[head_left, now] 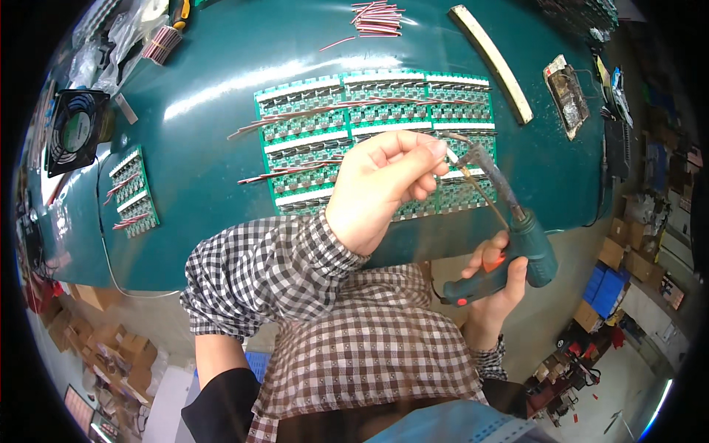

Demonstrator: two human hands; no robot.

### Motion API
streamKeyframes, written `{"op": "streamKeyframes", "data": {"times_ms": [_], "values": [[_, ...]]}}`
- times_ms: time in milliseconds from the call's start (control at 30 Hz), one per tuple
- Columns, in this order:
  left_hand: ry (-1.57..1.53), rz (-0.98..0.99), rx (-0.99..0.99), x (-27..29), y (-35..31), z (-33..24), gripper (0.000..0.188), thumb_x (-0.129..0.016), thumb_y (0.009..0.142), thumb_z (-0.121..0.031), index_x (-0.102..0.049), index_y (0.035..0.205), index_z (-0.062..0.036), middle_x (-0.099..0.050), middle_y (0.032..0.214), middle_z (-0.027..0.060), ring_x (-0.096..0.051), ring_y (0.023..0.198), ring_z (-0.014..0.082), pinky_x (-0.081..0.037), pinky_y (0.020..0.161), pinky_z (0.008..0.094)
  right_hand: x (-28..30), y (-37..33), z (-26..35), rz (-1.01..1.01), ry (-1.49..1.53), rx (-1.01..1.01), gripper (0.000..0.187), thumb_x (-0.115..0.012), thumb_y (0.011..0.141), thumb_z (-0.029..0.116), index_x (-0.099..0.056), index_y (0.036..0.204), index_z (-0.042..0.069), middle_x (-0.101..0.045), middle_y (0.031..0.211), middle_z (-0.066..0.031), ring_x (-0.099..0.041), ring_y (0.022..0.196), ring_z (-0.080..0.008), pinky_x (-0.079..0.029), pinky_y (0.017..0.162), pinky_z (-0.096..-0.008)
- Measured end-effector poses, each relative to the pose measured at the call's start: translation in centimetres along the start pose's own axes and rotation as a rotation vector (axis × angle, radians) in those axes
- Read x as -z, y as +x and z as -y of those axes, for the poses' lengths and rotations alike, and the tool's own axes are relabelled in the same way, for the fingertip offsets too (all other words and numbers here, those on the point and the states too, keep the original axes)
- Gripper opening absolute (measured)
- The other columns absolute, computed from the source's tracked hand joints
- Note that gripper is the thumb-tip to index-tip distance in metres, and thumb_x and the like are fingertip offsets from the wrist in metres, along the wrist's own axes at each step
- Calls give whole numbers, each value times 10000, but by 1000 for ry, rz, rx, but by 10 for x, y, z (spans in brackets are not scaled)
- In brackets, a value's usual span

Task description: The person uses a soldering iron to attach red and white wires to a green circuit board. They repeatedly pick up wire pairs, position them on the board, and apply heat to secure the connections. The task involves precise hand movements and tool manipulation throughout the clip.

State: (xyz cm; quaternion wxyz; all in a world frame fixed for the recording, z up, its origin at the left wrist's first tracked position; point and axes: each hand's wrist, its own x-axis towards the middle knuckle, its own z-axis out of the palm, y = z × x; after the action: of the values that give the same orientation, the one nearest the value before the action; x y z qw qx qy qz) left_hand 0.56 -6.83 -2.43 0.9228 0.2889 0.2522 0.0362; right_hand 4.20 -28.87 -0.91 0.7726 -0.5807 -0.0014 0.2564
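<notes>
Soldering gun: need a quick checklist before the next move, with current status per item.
1. Right hand gripping the soldering gun: ok.
2. Red trigger released: cannot tell.
3. Left hand well away from the gun's front end: not ok, fingers are right by it.
4. Circuit boards laid together on the table: ok.
5. Gun's heat: cannot tell.
6. Spare wires off the boards: ok, piled beyond them.

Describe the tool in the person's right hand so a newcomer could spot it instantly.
Start at the large green table and look to its near edge, below and right of the circuit boards. There the right hand grips a dark-green, pistol-shaped tool. Its orange-red trigger and metal barrel set it apart from the flat boards.
</notes>
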Motion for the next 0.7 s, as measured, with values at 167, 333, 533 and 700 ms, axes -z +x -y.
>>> {"op": "streamKeyframes", "data": {"times_ms": [167, 333, 533, 700], "values": [[696, -108, -541, 24, -2, -8, 194, -648, 863, -100, -608, 1023, 3, -630, 937, 49, -575, 738, 108, -469, 669, 237, 1, 8, 16, -40, -170, 7, 503, -540, 907, 432, -464, 1086, -31, -462, 723, -41, -533, 665, -153, -517, 516, -263], [1549, -99, -736, 31, 0, -24, 173, -695, 728, -53, -606, 876, -40, -581, 838, 100, -580, 761, 249, -456, 664, 334, 9, 15, 31, -1, -216, -23, 429, -641, 849, 245, -524, 1085, -93, -593, 852, -135, -651, 748, -241, -606, 598, -341], [1675, -80, -674, 33, 11, -16, 146, -674, 695, -30, -548, 765, -56, -534, 752, 83, -555, 727, 283, -439, 636, 384, 11, 9, 36, -27, -407, -62, 396, -641, 821, 161, -549, 1106, -98, -610, 888, -161, -655, 745, -261, -602, 629, -365], [1714, -87, -726, 35, 18, -10, 140, -659, 693, -17, -538, 755, -53, -533, 733, 83, -557, 685, 276, -445, 609, 372, 13, 3, 30, -11, -439, -116, 402, -655, 806, 144, -555, 1107, -104, -618, 922, -182, -662, 766, -274, -600, 641, -376]]}}
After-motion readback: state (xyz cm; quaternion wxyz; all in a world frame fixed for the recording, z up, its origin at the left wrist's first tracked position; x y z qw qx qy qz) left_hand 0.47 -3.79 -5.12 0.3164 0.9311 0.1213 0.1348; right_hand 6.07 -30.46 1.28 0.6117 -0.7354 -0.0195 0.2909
